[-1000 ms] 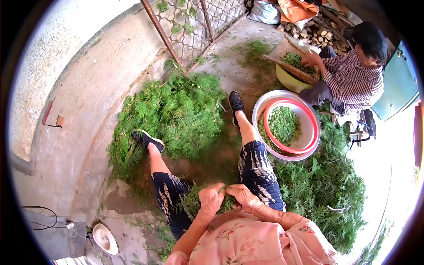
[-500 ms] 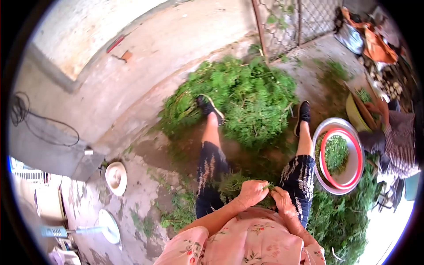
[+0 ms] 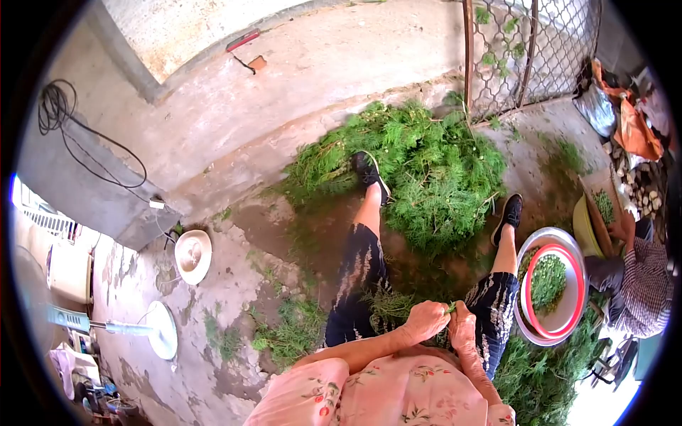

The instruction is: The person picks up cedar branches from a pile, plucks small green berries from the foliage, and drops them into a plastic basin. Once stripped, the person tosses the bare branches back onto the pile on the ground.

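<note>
My left hand (image 3: 428, 321) is closed, pinching a small green sprig (image 3: 450, 307) above my lap. Right beside it, my right hand (image 3: 462, 328) has its fingers closed at the other side of the same sprig. Feathery green stems (image 3: 389, 305) lie across my lap, partly behind my left hand. Beyond my knees a large heap of leafy green plants (image 3: 440, 177) spreads over the ground between my shoes. To the right, a red-rimmed basin (image 3: 524, 290) with picked green bits (image 3: 548, 282) rests inside a wider metal basin (image 3: 516, 305).
A person (image 3: 645, 284) sits at the right, a hand at a yellow-green container (image 3: 585, 227). More cut greens (image 3: 543, 376) lie below the basins. A hat (image 3: 193, 257) and a fan (image 3: 162, 330) stand left. A metal gate (image 3: 529, 53) is at the top.
The view has shifted, so the scene appears further right and slightly lower, except the fan and hat, which sit higher. My two hands remain together at the sprig.
</note>
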A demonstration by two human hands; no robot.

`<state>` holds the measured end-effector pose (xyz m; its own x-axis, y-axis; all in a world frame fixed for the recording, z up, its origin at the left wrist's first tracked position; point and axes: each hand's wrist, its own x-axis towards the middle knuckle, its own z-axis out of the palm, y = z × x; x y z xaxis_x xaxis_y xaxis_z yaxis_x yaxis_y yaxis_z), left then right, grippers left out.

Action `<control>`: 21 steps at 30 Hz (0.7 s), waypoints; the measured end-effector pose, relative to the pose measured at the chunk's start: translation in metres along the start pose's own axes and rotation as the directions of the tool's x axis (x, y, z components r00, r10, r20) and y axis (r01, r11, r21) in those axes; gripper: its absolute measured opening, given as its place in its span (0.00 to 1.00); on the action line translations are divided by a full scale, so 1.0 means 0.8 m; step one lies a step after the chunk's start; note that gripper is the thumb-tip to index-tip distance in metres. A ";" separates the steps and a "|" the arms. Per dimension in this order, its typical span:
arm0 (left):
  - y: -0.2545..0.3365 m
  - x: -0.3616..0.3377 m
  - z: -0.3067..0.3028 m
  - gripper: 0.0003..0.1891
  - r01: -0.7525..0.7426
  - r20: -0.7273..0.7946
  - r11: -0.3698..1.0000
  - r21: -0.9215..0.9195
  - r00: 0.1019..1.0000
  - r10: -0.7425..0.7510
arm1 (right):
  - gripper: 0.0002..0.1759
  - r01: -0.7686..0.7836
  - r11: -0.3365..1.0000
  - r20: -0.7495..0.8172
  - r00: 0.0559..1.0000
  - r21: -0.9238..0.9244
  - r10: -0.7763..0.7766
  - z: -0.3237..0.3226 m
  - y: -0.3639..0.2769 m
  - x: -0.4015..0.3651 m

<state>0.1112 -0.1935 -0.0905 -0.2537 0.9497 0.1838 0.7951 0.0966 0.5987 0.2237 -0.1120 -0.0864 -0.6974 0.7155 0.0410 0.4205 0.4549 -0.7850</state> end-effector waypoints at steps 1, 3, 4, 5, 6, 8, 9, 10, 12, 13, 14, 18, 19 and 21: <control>-0.001 0.000 -0.001 0.10 -0.003 -0.022 1.000 -0.008 1.000 0.003 | 0.04 0.003 1.000 -0.009 1.000 0.014 -0.003 0.003 0.001 0.002; 0.002 -0.002 0.001 0.10 0.082 -0.061 0.995 -0.053 0.995 -0.085 | 0.05 -0.011 0.999 0.004 1.000 0.036 0.011 0.001 -0.009 0.004; 0.004 -0.003 -0.006 0.10 0.077 -0.093 0.995 -0.068 0.992 -0.083 | 0.05 -0.018 0.999 0.008 1.000 0.035 0.018 0.003 -0.009 0.004; 0.004 -0.004 -0.003 0.09 0.113 -0.092 0.989 -0.095 0.988 -0.121 | 0.05 -0.024 0.999 0.011 1.000 0.036 0.024 0.005 -0.009 0.004; 0.004 -0.006 -0.007 0.09 0.136 -0.072 0.987 -0.085 0.987 -0.143 | 0.05 0.006 0.999 0.015 1.000 0.037 -0.006 0.003 -0.017 0.005; 0.008 -0.009 -0.016 0.09 0.167 -0.041 0.982 -0.092 0.984 -0.171 | 0.04 0.082 0.996 -0.008 0.997 0.024 -0.082 0.007 -0.016 0.007; 0.009 -0.011 -0.018 0.09 0.169 -0.046 0.982 -0.089 0.984 -0.174 | 0.04 0.081 0.997 -0.004 0.997 0.018 -0.081 0.006 -0.019 0.006; 0.010 -0.014 -0.019 0.09 0.170 -0.049 0.981 -0.088 0.983 -0.175 | 0.04 0.094 0.996 -0.003 0.996 -0.003 -0.094 0.007 -0.018 0.005; 0.013 -0.012 -0.028 0.09 0.169 -0.049 0.982 -0.090 0.984 -0.174 | 0.04 0.120 0.992 -0.003 0.993 -0.046 -0.121 0.009 -0.017 0.009; 0.013 -0.013 -0.029 0.09 0.158 -0.061 0.984 -0.082 0.985 -0.163 | 0.04 0.121 0.991 -0.001 0.993 -0.056 -0.121 0.008 -0.020 0.010; 0.012 -0.012 -0.028 0.09 0.146 -0.075 0.987 -0.072 0.986 -0.151 | 0.04 0.125 0.990 0.000 0.992 -0.066 -0.125 0.005 -0.026 0.012; 0.010 -0.009 -0.034 0.09 0.121 -0.123 0.990 -0.070 0.984 -0.129 | 0.04 0.083 0.996 0.020 0.996 -0.045 -0.082 0.016 -0.003 0.026; 0.012 -0.010 -0.038 0.09 0.125 -0.132 0.990 -0.065 0.982 -0.133 | 0.05 0.082 0.996 0.022 0.996 -0.020 -0.082 0.021 0.007 0.029; 0.012 -0.008 -0.050 0.09 0.085 -0.144 0.996 -0.017 0.986 -0.087 | 0.04 -0.015 0.997 0.022 1.000 0.081 0.014 0.028 0.013 0.040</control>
<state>0.0985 -0.2104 -0.0549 -0.3984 0.8848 0.2416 0.7611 0.1719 0.6255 0.1930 -0.0964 -0.1071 -0.7040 0.7100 0.0169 0.3825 0.3992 -0.8333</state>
